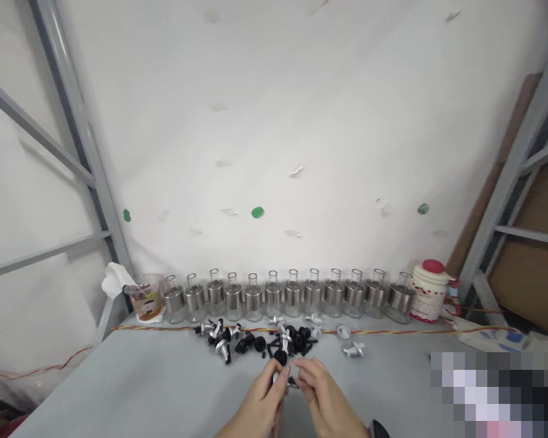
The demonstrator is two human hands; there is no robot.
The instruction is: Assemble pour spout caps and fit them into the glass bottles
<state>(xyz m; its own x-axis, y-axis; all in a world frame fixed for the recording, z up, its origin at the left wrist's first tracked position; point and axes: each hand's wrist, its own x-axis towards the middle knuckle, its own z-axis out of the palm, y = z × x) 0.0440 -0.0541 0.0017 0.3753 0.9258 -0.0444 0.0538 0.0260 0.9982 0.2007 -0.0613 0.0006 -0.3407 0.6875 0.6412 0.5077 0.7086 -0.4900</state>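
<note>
Near the table's front, my left hand (261, 398) pinches a small silver-and-black bottle stopper (292, 382), mostly hidden by the fingers. My right hand (323, 395) meets it from the other side, fingertips bent together at the part; what they grip is hidden. Just beyond both hands lies a loose pile of black stopper parts (296, 338) mixed with silver ones. Left of it is a group of silver-and-black stoppers (222, 348). Several pale silver caps (355, 349) lie to the right.
A row of glass bottles with metal sleeves (293, 298) stands along the wall. A cup (147, 302) is at its left end, a cream canister with a red lid (427, 298) at its right. A twisted red-yellow cord (393, 331) crosses the grey table (132, 383).
</note>
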